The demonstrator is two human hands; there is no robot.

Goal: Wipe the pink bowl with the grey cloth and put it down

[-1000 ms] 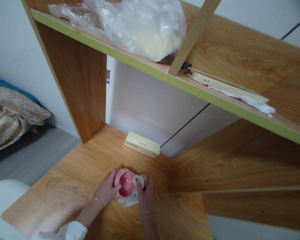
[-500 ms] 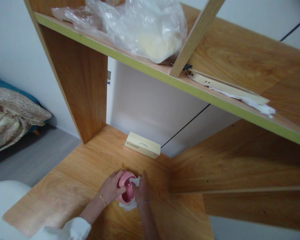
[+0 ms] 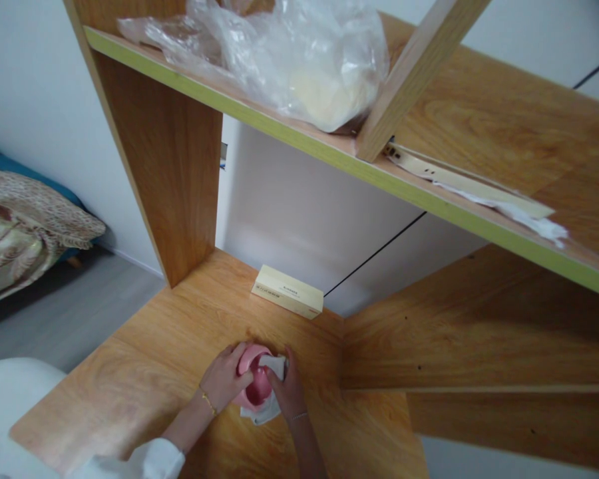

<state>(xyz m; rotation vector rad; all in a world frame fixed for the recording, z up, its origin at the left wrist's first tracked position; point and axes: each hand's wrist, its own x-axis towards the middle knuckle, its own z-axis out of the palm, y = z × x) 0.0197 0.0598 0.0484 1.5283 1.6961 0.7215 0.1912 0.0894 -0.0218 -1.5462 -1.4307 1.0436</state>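
A small pink bowl (image 3: 256,386) rests tilted on the wooden desk top (image 3: 144,372). My left hand (image 3: 223,381) is wrapped round its left rim and holds it. My right hand (image 3: 290,388) is closed on a white cloth (image 3: 272,364), which it presses over the bowl's right rim and into the inside. More of the cloth hangs out below the bowl. A thin bracelet shows on each wrist.
A pale wooden box (image 3: 287,300) lies at the back of the desk by the white wall. Above, a green-edged shelf (image 3: 279,133) carries a clear plastic bag (image 3: 299,60), a slanted wooden beam (image 3: 414,73) and a white strip. A bed with patterned covers (image 3: 24,226) stands far left.
The bowl has been turned more on its side and the cloth has moved deeper over its rim. Both hands have shifted slightly down and closer together.
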